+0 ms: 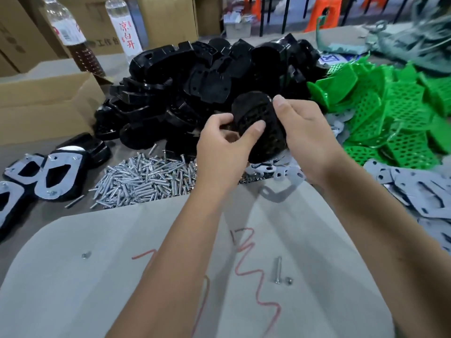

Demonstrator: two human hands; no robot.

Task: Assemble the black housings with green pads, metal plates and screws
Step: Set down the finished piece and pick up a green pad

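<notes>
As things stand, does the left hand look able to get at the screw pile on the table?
Probably not right away: the left hand helps the right hand hold a black housing. The screw pile lies uncovered just below and to its left, so once it lets go the way looks free.

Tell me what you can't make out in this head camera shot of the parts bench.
- Black housing, head view: both hands, left hand and right hand, cover its edges; whether a pad sits inside is unclear.
- Metal plates: cut off by the right edge.
- Finished assemblies: cut off at the left edge.
- Far right background: blurred.
</notes>
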